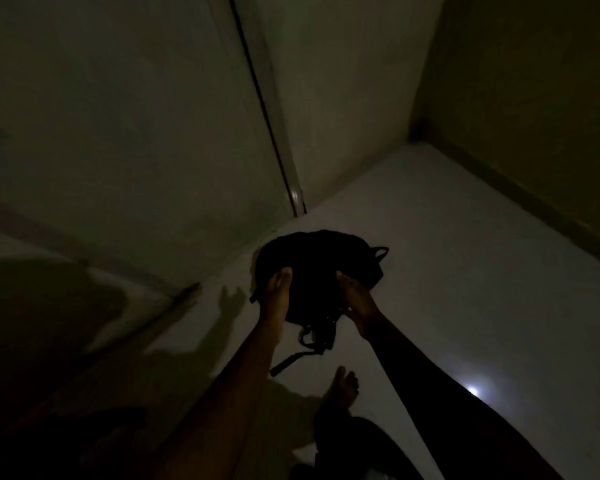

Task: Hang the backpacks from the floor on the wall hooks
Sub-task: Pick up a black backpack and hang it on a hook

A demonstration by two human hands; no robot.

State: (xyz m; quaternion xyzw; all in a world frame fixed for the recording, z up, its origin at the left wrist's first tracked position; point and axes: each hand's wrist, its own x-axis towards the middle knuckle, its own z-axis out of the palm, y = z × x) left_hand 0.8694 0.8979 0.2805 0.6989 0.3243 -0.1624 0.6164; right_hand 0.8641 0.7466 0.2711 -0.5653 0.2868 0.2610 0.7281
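Dimly, left hand (277,296) and right hand (355,301); each grip curled round black backpack (317,265)

Head camera looks steeply down at floor (447,271).

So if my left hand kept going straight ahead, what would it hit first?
The black backpack, which the left hand is holding; beyond it probably the wall, though depth is unclear.

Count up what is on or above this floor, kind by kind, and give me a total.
backpack: 1, black, held between both hands
hands: 2, left hand and right hand
bare foot: 1
Total: 4
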